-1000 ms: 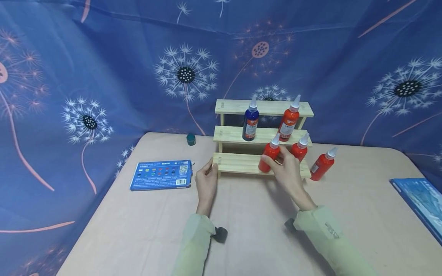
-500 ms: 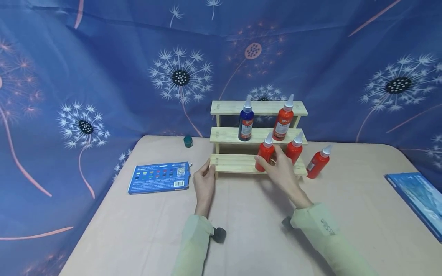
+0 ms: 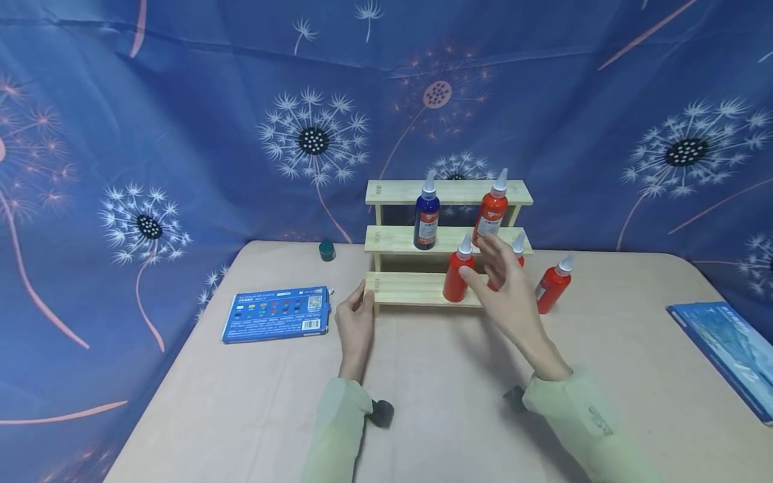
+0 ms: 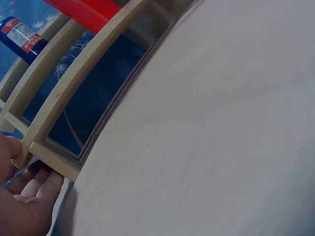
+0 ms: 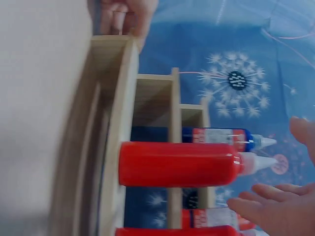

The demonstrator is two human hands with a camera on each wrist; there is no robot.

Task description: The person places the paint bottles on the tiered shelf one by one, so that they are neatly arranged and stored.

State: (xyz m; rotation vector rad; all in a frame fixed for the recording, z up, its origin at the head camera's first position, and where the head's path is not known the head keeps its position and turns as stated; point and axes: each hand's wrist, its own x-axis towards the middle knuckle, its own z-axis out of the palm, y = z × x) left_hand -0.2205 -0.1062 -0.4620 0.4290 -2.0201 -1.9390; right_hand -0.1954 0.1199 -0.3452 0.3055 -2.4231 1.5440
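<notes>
A three-tier wooden display rack (image 3: 403,286) stands on the table. My left hand (image 3: 355,327) grips the left end of its lowest tier, thumb in front and fingers behind in the left wrist view. On that tier stands a red squeeze bottle (image 3: 455,279) with a pointed cap; a second red bottle to its right is mostly hidden by my right hand (image 3: 512,298). That hand hovers beside the first bottle, thumb and fingers spread; the right wrist view shows them apart from the red bottle (image 5: 177,164). The middle tier bears a blue bottle (image 3: 426,223) and another red bottle (image 3: 490,213).
One more red bottle (image 3: 552,288) stands on the table right of the rack. To the left lie a blue paint box (image 3: 276,315) and a small dark green jar (image 3: 327,251). A blue flat pad (image 3: 725,355) lies at the right edge. Dandelion-patterned cloth (image 3: 241,134) hangs behind.
My right hand has let go of the red bottle on the lowest tier and drawn back slightly to the right, its fingers opening. My left hand keeps its place on the rack.
</notes>
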